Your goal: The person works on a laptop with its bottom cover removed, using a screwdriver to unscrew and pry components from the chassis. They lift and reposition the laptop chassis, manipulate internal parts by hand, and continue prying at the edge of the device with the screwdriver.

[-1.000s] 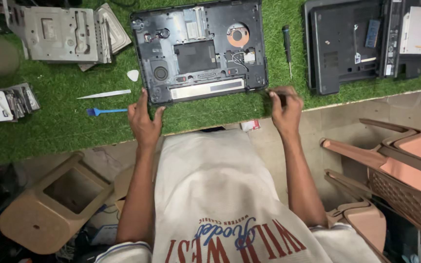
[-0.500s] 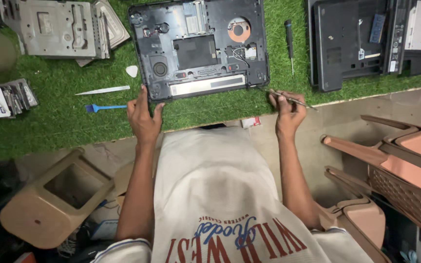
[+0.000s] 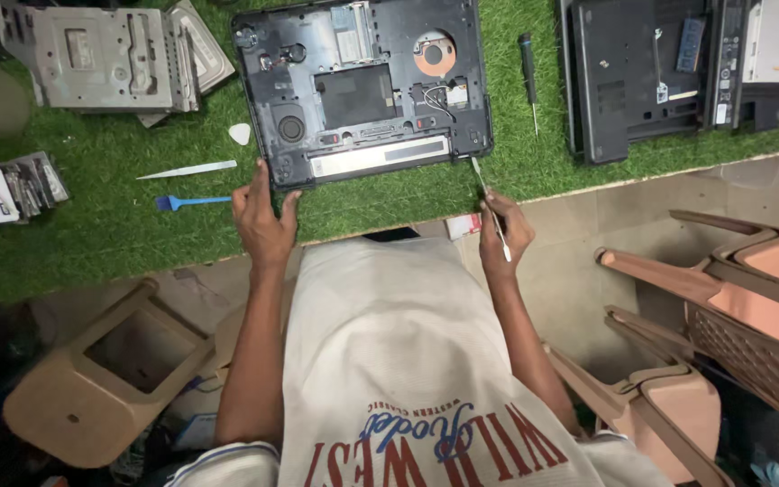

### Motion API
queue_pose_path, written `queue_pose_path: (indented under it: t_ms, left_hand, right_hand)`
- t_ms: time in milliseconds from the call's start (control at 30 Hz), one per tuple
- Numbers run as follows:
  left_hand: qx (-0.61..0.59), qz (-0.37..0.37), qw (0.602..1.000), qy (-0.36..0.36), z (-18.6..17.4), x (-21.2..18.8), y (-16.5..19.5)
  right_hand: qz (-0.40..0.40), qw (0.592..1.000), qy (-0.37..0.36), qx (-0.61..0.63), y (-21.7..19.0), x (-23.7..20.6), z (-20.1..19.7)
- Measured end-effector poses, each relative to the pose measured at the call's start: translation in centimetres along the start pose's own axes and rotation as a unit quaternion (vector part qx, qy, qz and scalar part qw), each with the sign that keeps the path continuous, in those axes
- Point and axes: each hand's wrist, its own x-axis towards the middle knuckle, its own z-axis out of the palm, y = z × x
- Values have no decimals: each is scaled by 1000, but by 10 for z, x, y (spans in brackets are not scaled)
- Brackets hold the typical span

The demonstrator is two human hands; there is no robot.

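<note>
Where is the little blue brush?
In the head view, the blue brush lies on the green turf, just outside the left hand, below the white pry stick.

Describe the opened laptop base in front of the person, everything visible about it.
The laptop base lies flat on the green turf mat, underside up with its cover off. It looks like dark plastic, showing a copper-coloured round fan, a black square recess, a round speaker-like part, loose wires and a long silver strip along its near edge. The left hand grips its near left corner; the thin tool in the right hand points at its near right corner.
</note>
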Motion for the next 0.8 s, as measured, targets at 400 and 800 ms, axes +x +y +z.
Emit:
queue_pose_path:
  t_ms: [400, 800]
  left_hand:
    - [-9, -13, 1000, -1, -1, 4, 3]
    - [1, -10, 1000, -1, -2, 7, 6]
  right_hand:
    - [23, 998, -9, -52, -10, 8, 13]
    - [-104, 973, -58, -196, 1, 0, 27]
